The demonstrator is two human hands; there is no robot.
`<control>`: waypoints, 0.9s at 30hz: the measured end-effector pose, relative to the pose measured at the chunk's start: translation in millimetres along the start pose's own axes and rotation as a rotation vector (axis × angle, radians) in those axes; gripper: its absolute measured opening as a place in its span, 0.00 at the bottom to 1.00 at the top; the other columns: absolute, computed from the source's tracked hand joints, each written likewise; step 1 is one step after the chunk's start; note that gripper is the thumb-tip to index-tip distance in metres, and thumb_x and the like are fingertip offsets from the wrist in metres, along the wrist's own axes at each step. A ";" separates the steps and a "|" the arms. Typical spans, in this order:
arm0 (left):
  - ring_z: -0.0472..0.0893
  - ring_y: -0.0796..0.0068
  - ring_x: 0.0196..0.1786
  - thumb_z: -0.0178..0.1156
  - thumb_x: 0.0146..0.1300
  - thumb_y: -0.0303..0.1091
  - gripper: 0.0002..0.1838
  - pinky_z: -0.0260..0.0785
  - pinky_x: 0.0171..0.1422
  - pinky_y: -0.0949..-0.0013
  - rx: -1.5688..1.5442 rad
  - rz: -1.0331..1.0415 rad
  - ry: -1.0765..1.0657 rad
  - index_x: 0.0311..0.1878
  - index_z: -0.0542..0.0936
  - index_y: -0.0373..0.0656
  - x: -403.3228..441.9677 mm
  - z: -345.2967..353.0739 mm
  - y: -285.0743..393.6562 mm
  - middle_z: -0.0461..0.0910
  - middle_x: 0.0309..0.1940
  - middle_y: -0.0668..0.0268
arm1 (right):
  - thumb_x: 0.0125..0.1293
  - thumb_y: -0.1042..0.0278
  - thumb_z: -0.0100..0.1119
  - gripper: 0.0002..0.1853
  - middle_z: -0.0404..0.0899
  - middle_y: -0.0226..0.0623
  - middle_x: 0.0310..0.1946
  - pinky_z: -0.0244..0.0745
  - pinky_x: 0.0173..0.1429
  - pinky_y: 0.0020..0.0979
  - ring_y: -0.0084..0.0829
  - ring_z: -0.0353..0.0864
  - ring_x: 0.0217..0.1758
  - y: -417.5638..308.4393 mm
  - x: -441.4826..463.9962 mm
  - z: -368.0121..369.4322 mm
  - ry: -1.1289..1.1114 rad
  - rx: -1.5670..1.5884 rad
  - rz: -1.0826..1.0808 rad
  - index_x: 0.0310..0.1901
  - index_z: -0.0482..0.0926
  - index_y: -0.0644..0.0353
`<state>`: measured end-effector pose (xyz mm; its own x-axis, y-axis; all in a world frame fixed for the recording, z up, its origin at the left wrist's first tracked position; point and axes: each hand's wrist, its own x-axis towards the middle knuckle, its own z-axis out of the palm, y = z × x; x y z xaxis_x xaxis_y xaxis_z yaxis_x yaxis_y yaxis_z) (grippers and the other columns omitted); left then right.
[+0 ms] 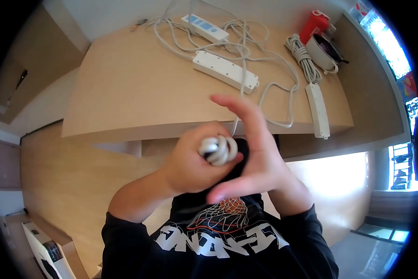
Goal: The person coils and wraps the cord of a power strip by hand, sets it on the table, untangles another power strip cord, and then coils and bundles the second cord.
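My left hand (195,160) is wrapped round a coiled bundle of white cable (219,149), held in front of my chest below the desk's front edge. Just right of it, my right hand (260,153) is spread, thumb and fingers apart, with nothing between them. A strand runs up from the bundle to the desk (125,88), passing over a white power strip (225,70) that lies face down. Behind that strip is another white power strip (204,29) with blue-grey sockets, among loose loops of cable (290,93).
At the desk's right lie a bundled cable (304,58) and a white power strip (317,111) overhanging the front edge. Behind them stand a red container (314,26) and a white cup (321,53). A raised side panel (376,79) bounds the right. Small keys (138,24) lie back left.
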<state>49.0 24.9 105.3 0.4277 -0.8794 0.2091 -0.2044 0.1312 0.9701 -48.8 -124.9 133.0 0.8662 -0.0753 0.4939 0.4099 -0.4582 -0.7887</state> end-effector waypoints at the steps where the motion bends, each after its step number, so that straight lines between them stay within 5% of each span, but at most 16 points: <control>1: 0.78 0.79 0.48 0.70 0.57 0.30 0.18 0.72 0.49 0.70 -0.097 0.012 0.023 0.49 0.75 0.41 -2.5 5.1 -6.9 0.78 0.44 0.65 | 0.39 0.47 0.84 0.51 0.66 0.48 0.67 0.60 0.72 0.43 0.45 0.66 0.70 -3.4 10.6 0.5 -0.111 -0.104 -0.041 0.64 0.69 0.64; 2: 0.78 0.74 0.56 0.69 0.58 0.31 0.24 0.72 0.57 0.66 -0.194 0.026 0.045 0.56 0.73 0.39 -5.1 10.2 -13.7 0.77 0.52 0.61 | 0.39 0.49 0.84 0.46 0.66 0.49 0.67 0.60 0.72 0.43 0.47 0.67 0.70 -4.6 18.2 5.3 -0.225 -0.206 -0.083 0.60 0.75 0.62; 3: 0.77 0.74 0.56 0.70 0.57 0.31 0.25 0.72 0.58 0.66 -0.247 0.026 0.058 0.56 0.73 0.39 -6.4 11.8 -17.8 0.76 0.52 0.60 | 0.44 0.53 0.81 0.31 0.70 0.48 0.65 0.61 0.71 0.46 0.48 0.68 0.70 -1.1 17.3 15.4 -0.184 0.024 0.049 0.49 0.84 0.60; 6: 0.76 0.71 0.58 0.71 0.55 0.32 0.28 0.71 0.60 0.65 -0.103 0.050 0.038 0.58 0.71 0.39 -10.6 9.5 -27.6 0.76 0.54 0.60 | 0.50 0.59 0.76 0.19 0.80 0.45 0.56 0.60 0.72 0.51 0.48 0.70 0.69 24.3 12.4 28.4 -0.143 0.035 -0.174 0.41 0.85 0.62; 10: 0.75 0.68 0.60 0.72 0.52 0.32 0.33 0.69 0.62 0.63 0.194 0.136 -0.002 0.60 0.70 0.38 -19.2 10.9 -35.5 0.74 0.56 0.60 | 0.58 0.65 0.69 0.07 0.87 0.38 0.38 0.60 0.72 0.53 0.49 0.78 0.62 31.7 9.3 31.4 -0.080 0.143 -0.153 0.31 0.86 0.60; 14: 0.78 0.69 0.53 0.73 0.47 0.33 0.32 0.72 0.55 0.66 0.017 -0.009 -0.150 0.56 0.72 0.37 -5.0 1.9 -17.5 0.78 0.49 0.60 | 0.66 0.67 0.57 0.13 0.87 0.41 0.31 0.54 0.74 0.55 0.49 0.82 0.57 32.1 7.0 30.5 -0.018 0.335 0.012 0.24 0.82 0.62; 16: 0.80 0.70 0.48 0.73 0.47 0.28 0.28 0.73 0.51 0.68 -0.176 -0.112 -0.245 0.52 0.74 0.38 -3.9 -5.6 -24.1 0.80 0.41 0.63 | 0.71 0.66 0.54 0.19 0.84 0.40 0.24 0.66 0.68 0.53 0.44 0.87 0.46 33.9 2.1 27.8 -0.003 0.378 0.036 0.20 0.78 0.63; 19: 0.82 0.76 0.38 0.73 0.49 0.27 0.22 0.73 0.45 0.72 -0.222 -0.301 -0.438 0.47 0.75 0.40 -13.2 -8.3 -36.2 0.82 0.35 0.66 | 0.74 0.65 0.52 0.23 0.78 0.37 0.18 0.79 0.55 0.46 0.35 0.85 0.30 24.2 0.0 18.4 0.057 0.423 0.252 0.18 0.74 0.62; 20: 0.82 0.74 0.38 0.72 0.49 0.25 0.20 0.74 0.44 0.71 -0.247 -0.327 -0.411 0.45 0.75 0.40 -19.0 -3.9 -46.0 0.82 0.34 0.64 | 0.74 0.65 0.53 0.23 0.75 0.35 0.15 0.81 0.36 0.34 0.28 0.79 0.20 23.2 3.2 19.5 0.155 0.457 0.203 0.18 0.73 0.63; 22: 0.83 0.71 0.38 0.69 0.49 0.21 0.17 0.75 0.43 0.69 -0.294 -0.379 -0.360 0.42 0.76 0.40 -27.1 4.6 -54.1 0.82 0.33 0.62 | 0.72 0.62 0.57 0.22 0.75 0.33 0.15 0.74 0.26 0.27 0.25 0.78 0.19 18.7 6.7 14.3 0.125 0.353 0.282 0.19 0.74 0.63; 27: 0.82 0.74 0.33 0.68 0.54 0.24 0.10 0.74 0.40 0.69 -0.415 -0.395 -0.243 0.37 0.76 0.38 -42.2 17.4 -65.8 0.82 0.30 0.62 | 0.69 0.58 0.63 0.20 0.74 0.29 0.15 0.66 0.21 0.23 0.20 0.75 0.17 19.1 17.5 18.8 0.184 0.388 0.413 0.23 0.75 0.62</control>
<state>29.1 45.4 30.5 0.1788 -0.9704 -0.1622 0.3089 -0.1011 0.9457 -20.4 -118.3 119.6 0.9268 -0.3462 0.1457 0.1540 -0.0034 -0.9881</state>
